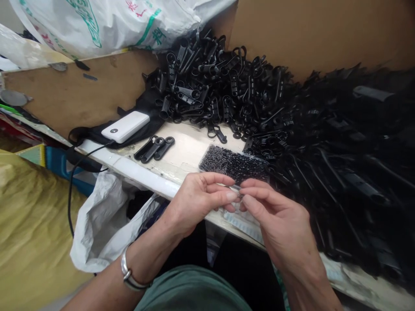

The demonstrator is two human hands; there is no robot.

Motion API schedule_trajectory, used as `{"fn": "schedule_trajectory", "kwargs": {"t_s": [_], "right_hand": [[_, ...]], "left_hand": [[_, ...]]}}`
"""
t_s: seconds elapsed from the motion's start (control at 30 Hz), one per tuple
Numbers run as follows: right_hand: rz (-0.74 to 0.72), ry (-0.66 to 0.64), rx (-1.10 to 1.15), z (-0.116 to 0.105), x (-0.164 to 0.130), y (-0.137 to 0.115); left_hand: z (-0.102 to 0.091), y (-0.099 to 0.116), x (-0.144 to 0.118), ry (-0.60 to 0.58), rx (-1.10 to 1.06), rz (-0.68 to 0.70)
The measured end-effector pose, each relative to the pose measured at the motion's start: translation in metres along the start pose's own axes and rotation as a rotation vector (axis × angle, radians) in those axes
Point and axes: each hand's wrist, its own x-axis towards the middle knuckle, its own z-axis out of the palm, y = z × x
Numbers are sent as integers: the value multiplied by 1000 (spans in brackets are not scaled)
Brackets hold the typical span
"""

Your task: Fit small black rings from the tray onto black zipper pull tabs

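Observation:
My left hand [197, 198] and my right hand [275, 216] meet fingertip to fingertip just above the table's front edge. Between the pinched thumbs and forefingers sits something tiny and dark, too small to make out. Directly behind the hands lies a clear shallow tray [233, 163] filled with small black screws or pins. A large heap of black plastic clip parts [227, 86] covers the back and right of the table. Three of these clips [154, 147] lie in a row to the left of the tray.
A white power bank [126, 126] with a black cable rests on a black cloth at the left. A brown board [78, 95] stands behind it, white printed sacks above. An open white bag [103, 220] hangs below the table edge. Yellow material fills the lower left.

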Motion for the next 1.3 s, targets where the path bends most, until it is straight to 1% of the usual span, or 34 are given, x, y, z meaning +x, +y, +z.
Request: {"fn": "schedule_trajectory", "kwargs": {"t_s": [0.27,0.43,0.6,0.7,0.9,0.97,1.03,1.1,1.17,1.3], "right_hand": [[-123,71,-209,0,-2,-4],[-200,96,-293,2,-4,-5],[-275,158,-377,4,-5,-2],[-224,143,-303,4,-4,4],[15,98,92,2,-3,15],[40,95,146,2,-3,16],[35,85,145,1,-4,17],[16,74,108,2,-5,17],[-39,84,14,4,-5,16],[-235,140,-318,6,-6,8]], "left_hand": [[3,-2,0,4,21,1],[5,-4,0,29,38,1],[7,-5,1,47,10,-1],[9,-5,1,77,11,-6],[9,-6,1,89,4,-2],[10,-6,2,83,-8,-8],[10,-6,2,76,-13,-12],[10,-6,2,74,-11,-6],[10,-7,2,76,-5,-3],[9,-8,1,72,-4,6]]}}
